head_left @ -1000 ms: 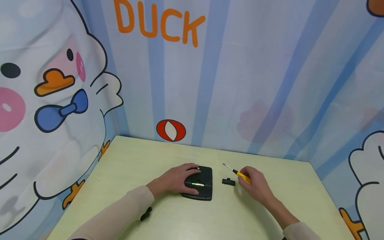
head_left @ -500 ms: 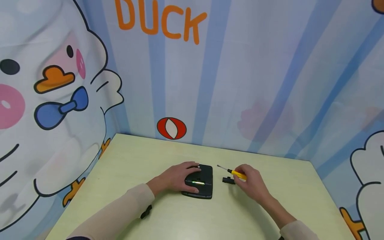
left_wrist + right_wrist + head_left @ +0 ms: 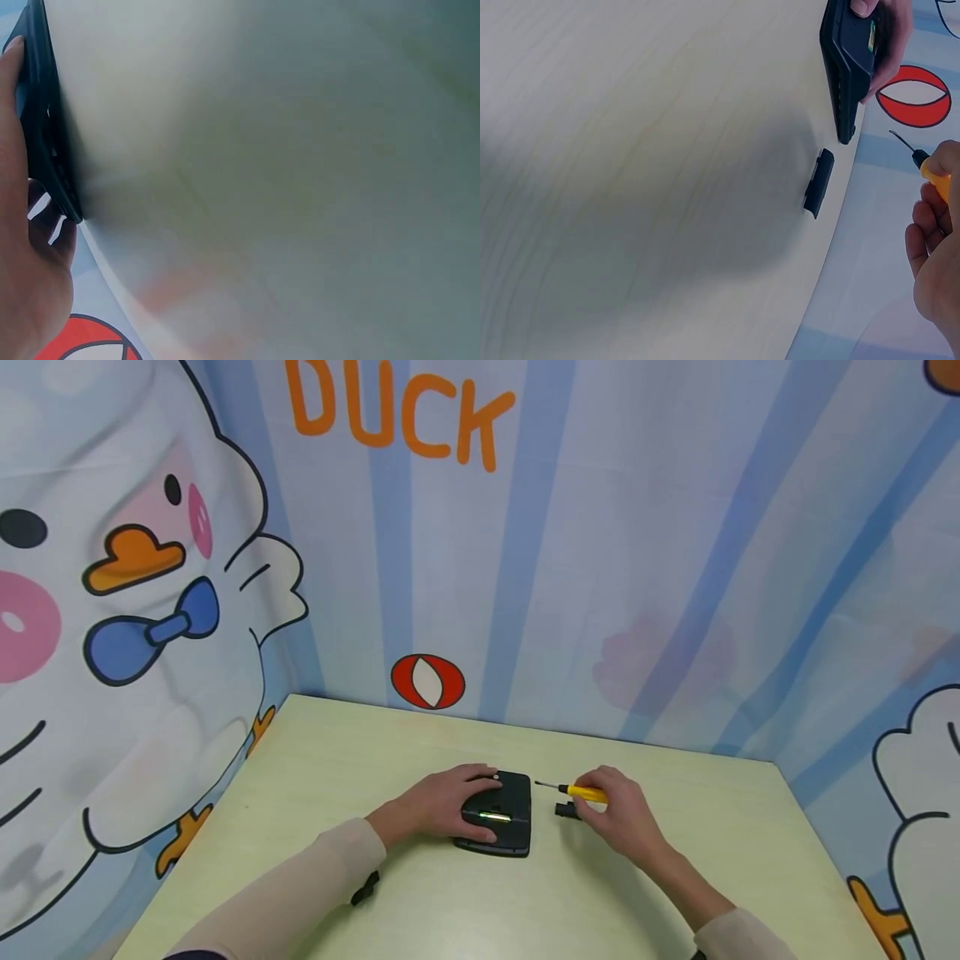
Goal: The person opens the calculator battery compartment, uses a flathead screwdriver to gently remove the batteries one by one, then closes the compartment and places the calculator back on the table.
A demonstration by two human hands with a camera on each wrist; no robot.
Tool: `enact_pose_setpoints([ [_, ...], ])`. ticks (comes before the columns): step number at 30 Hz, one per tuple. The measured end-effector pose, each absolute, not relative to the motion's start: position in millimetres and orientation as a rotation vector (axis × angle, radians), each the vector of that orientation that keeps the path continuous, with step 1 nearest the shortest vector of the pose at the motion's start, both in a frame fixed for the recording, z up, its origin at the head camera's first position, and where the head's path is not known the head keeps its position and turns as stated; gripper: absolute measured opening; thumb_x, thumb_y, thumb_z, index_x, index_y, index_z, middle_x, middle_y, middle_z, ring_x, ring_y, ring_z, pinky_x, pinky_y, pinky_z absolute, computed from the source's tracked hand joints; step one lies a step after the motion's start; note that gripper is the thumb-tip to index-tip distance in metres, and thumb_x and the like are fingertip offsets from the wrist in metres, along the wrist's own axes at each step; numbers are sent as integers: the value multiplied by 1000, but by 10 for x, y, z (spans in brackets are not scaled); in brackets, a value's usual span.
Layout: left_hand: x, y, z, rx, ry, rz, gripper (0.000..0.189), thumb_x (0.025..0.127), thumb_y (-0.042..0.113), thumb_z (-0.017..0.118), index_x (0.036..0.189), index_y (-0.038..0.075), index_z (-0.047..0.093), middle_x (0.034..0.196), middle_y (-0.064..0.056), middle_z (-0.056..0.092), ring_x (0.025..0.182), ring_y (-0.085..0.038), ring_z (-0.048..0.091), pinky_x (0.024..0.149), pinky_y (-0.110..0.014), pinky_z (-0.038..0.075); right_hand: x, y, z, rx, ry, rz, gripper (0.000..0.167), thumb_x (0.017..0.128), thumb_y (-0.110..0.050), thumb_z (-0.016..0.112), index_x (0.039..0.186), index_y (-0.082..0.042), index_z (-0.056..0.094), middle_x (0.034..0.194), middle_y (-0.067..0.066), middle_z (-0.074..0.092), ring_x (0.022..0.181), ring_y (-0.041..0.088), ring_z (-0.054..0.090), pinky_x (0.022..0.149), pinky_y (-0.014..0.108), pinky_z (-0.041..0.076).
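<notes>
Right grip (image 3: 621, 817) pinches a yellow screwdriver (image 3: 581, 792), pointed leftward at the black device (image 3: 515, 806) left grip (image 3: 441, 802) holds.

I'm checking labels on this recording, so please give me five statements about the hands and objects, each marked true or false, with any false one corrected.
1. The right hand holds a screwdriver. True.
2. The left hand holds the black device. True.
3. The screwdriver is touching the black device. False: the right wrist view shows a gap between them.
4. A small black piece lies on the table, apart from the black device. True.
5. The screwdriver's handle is blue. False: it is yellow.
</notes>
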State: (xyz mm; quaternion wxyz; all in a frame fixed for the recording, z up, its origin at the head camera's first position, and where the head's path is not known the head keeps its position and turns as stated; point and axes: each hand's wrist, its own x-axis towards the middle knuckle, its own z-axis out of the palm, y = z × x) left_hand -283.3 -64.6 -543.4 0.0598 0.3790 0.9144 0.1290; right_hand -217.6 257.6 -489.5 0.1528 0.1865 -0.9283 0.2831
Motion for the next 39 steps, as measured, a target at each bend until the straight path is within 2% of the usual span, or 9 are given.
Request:
enact_pose_setpoints([
  [8, -2849, -650, -5414, 1141, 2772, 377, 92, 87, 84, 60, 161, 31, 47, 169, 4, 36, 153, -20, 38, 118, -45, 43, -2181, 2497, -4861, 482, -2671, 883, 23, 88, -3, 82, 106, -10, 69, 101, 1, 70, 90, 17, 66, 87, 44, 61],
  [18, -2874, -650, -5451, 1157, 2777, 390, 91, 88, 83, 60, 162, 31, 46, 170, 4, 34, 153, -18, 37, 119, -44, 42, -2152, 2416, -4803, 469, -2631, 908, 19, 89, -7, 85, 105, -11, 74, 100, 0, 73, 87, 18, 66, 82, 42, 61],
  [26, -2868, -643, -5452, 1158, 2770, 402, 92, 88, 83, 60, 162, 31, 46, 170, 4, 34, 153, -20, 37, 118, -45, 42, -2149, 2375, -4787, 437, -2564, 931, 20, 89, -8, 85, 106, -9, 75, 100, 2, 74, 88, 20, 66, 82, 46, 60],
  [31, -2869, -645, -5454, 1155, 2769, 404, 91, 88, 82, 61, 162, 31, 46, 170, 4, 34, 154, -19, 37, 119, -45, 42, -2156, 2350, -4772, 410, -2513, 951, 21, 90, -9, 85, 107, -9, 73, 102, 3, 74, 88, 19, 66, 79, 41, 61],
  [34, -2870, -644, -5457, 1145, 2771, 404, 91, 88, 83, 60, 162, 32, 46, 170, 5, 33, 154, -18, 36, 119, -44, 41, -2156, 2322, -4758, 417, -2487, 956, 21, 90, -9, 85, 106, -10, 73, 102, 2, 74, 91, 19, 67, 81, 38, 60],
  [39, -2868, -635, -5460, 1138, 2774, 402, 92, 88, 84, 59, 162, 31, 46, 170, 5, 34, 154, -19, 37, 119, -45, 41, -2155, 2264, -4753, 498, -2454, 955, 19, 90, -8, 84, 106, -11, 73, 103, 0, 73, 95, 18, 66, 87, 43, 59],
])
